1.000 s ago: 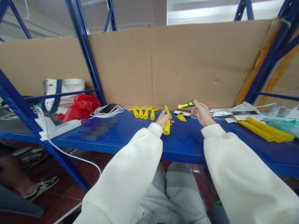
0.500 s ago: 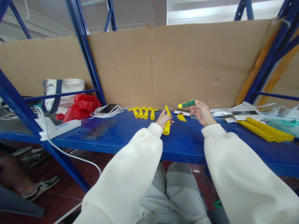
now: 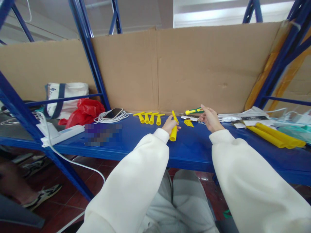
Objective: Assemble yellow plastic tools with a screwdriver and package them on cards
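Note:
My left hand is closed around a yellow plastic scraper with a round tubular handle, its handle end toward me. In my right hand, the fingers grip the end of a green and yellow screwdriver. The screwdriver's thin shaft points left and reaches the scraper's head; whether the tip sits in a screw is too small to tell. Between my hands lie small yellow blade pieces. To the left, several like yellow scrapers stand in a row on the blue shelf.
Yellow tubes lie at the right beside white packets. A phone rests on a coiled white cable. Farther left are a red plastic bag, a white power strip and a blue upright. A cardboard panel stands behind.
My right hand and the screwdriver's handle have lowered and turned slightly, so the screwdriver lies more level. My left hand keeps the scraper in about the same place.

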Available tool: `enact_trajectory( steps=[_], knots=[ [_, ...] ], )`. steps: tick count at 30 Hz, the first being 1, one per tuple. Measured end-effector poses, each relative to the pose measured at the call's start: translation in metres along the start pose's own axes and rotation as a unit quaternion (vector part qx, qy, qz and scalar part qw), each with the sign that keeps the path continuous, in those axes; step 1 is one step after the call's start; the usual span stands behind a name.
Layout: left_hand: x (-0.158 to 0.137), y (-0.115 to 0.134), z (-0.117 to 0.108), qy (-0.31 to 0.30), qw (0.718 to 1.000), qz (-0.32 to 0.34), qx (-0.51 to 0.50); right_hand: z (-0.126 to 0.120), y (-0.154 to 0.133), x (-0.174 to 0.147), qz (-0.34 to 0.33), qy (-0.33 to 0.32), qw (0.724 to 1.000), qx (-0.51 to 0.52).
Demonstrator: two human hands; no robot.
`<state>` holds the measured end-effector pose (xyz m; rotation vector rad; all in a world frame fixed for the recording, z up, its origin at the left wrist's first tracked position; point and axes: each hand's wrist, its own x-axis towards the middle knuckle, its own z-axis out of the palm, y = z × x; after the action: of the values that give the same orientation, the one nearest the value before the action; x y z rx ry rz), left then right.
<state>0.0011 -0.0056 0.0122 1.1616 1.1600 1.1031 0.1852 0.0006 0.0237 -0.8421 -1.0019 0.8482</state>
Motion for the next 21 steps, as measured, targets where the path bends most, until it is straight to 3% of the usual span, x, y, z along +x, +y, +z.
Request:
enact_trajectory(
  steps=[11, 18, 21],
  knots=[
    [0.0056, -0.0064, -0.0025, -0.005, 1.0, 0.013, 0.0, 0.0005, -0.0027, -0.0034, 0.008, -0.065, 0.998, 0.018],
    [0.0044, -0.0042, -0.0015, -0.017, 1.0, 0.006, 0.002, -0.0004, 0.001, 0.0008, -0.013, 0.006, 1.0, 0.007],
    [0.0047, -0.0038, -0.0009, -0.019, 1.0, 0.006, 0.004, -0.0006, 0.0016, 0.0009, -0.008, 0.005, 1.0, 0.001]
  ],
)
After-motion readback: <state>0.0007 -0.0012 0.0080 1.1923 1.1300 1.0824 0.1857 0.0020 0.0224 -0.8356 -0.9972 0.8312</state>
